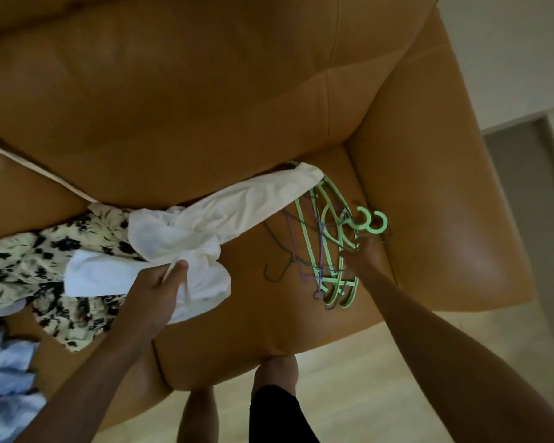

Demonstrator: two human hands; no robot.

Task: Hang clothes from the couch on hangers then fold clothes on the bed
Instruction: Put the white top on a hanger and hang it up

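- Here the left hand [159, 284] is clamped on a crumpled white cloth garment [205, 225], thumb and fingers pinching a fold over the near part of the tan leather couch [205, 91] seat.
- The garment's long axis runs from that grip away to the far right. Its far end lies draped over the far tips of a pile of mint-green plastic hangers [330, 238].
- These hangers lie at the right end of the seat beside the armrest, hooks pointing right, with thin dark and purple wire hangers [296, 254] tangled among them.
- The right hand [363, 255] is at the green hangers' necks, just near of the hooks, and is much the nearer hand. Blur hides whether its fingers have closed on one.
- As I judge it, one hanger must come out nearward from under the garment's end, then leftward to the cloth.
- A cream garment with black flowers [45, 260] and a pale blue garment [7, 362] lie on the seat to the left.
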